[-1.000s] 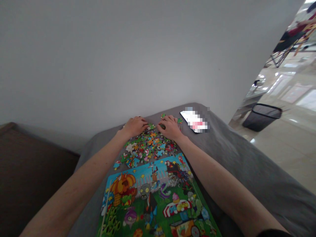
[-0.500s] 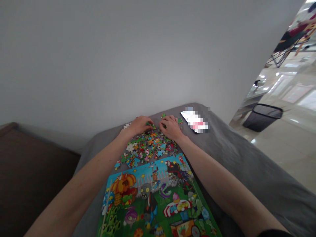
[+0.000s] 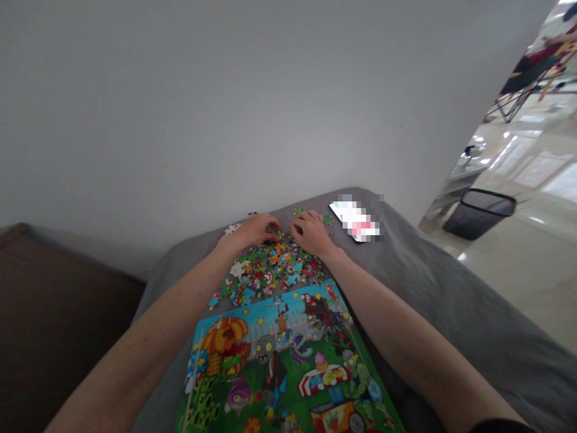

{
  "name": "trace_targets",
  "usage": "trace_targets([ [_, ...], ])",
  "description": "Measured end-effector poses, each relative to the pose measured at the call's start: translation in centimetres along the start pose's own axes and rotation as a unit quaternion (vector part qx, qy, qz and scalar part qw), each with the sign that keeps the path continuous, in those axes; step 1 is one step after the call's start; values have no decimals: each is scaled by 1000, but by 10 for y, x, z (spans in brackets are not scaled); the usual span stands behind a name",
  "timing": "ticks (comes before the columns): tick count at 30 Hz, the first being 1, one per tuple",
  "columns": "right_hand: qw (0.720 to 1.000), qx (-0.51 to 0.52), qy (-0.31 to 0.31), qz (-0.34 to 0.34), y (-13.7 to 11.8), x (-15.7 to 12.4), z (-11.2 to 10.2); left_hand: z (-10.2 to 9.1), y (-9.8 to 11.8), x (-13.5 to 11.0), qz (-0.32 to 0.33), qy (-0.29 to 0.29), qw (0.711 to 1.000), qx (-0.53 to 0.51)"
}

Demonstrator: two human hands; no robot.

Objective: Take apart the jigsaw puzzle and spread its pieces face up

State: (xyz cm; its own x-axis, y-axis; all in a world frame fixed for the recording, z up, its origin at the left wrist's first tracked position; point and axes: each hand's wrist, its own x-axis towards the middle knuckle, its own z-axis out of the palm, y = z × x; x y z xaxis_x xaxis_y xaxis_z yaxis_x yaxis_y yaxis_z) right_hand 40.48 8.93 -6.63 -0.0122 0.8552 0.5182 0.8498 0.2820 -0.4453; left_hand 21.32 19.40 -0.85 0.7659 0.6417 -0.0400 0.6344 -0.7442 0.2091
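Observation:
A heap of loose, colourful puzzle pieces (image 3: 270,270) lies on a grey cloth-covered surface (image 3: 428,288). Both hands rest at its far end. My left hand (image 3: 253,230) has its fingers curled, pinching a small green piece at the fingertips. My right hand (image 3: 312,232) is curled the same way, its fingertips closed on a small dark piece. The two sets of fingertips almost meet. A cartoon puzzle picture board (image 3: 279,367) lies between my forearms, nearer to me.
A phone (image 3: 356,221) with a lit screen lies just right of my right hand. A grey wall rises behind the surface. A dark brown cushion (image 3: 54,325) sits at the left. A black mesh bin (image 3: 478,211) stands on the shiny floor at the right.
My left hand has slid right towards my right hand, and a white piece behind it has come into view. The right hand has barely shifted.

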Motion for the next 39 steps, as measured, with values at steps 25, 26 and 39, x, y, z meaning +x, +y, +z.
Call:
trace_targets([
  [25, 1000, -17, 9, -19, 0, 0, 2, -14, 21, -7, -159, 47, 983, 76],
  [26, 1000, -20, 11, -21, 0, 0, 2, -15, 26, -8, -163, 55, 981, 85],
  [39, 986, -113, 80, -95, -13, 0, -7, -36, 32, -116, -127, 195, 973, -8],
])
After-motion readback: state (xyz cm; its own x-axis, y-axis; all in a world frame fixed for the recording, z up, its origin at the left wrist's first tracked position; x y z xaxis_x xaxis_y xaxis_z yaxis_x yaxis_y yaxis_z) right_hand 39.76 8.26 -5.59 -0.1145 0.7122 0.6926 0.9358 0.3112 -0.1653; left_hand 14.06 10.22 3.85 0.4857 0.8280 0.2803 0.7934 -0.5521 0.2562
